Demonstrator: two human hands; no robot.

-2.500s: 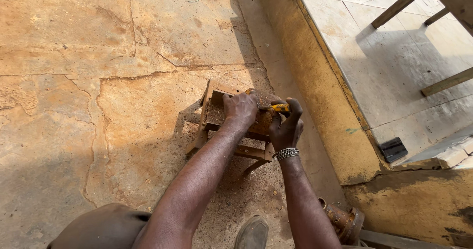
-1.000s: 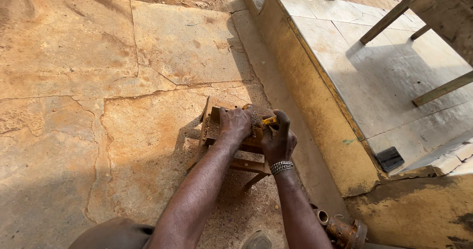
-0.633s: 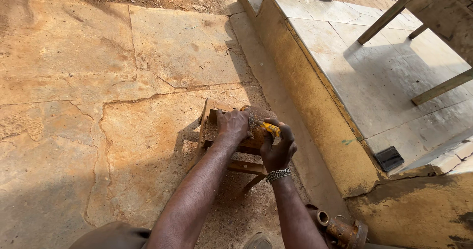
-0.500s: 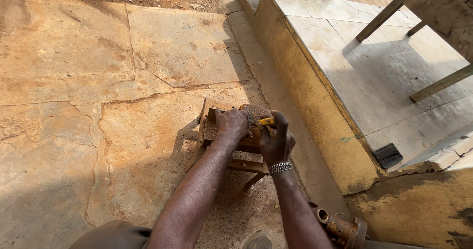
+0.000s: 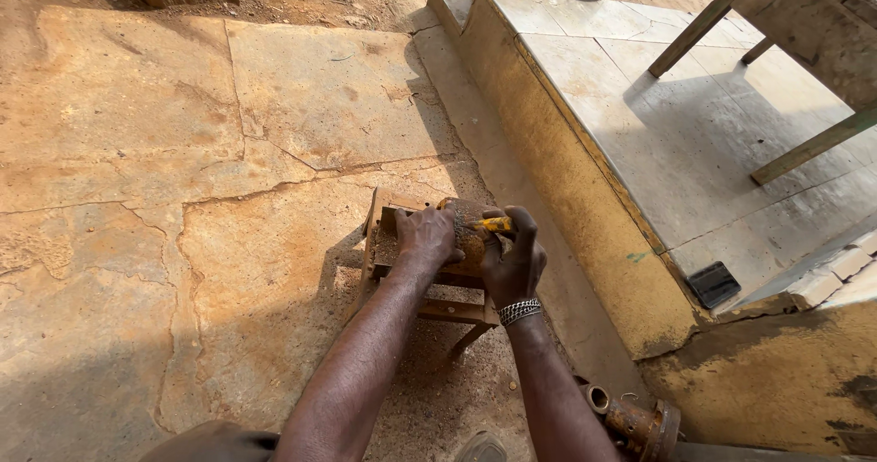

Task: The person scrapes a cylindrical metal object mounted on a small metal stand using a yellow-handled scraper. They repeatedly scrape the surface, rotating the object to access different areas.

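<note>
Your left hand (image 5: 425, 235) clamps the brown block (image 5: 470, 241) down on the little wooden stool (image 5: 402, 275) so it can't shift, right hand (image 5: 513, 259) gripping the yellow-handled tool (image 5: 493, 225) on it

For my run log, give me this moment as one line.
left hand: pressing on round brown workpiece | right hand: gripping yellow-handled tool | support: small wooden stool | ground: cracked stone slabs
</note>
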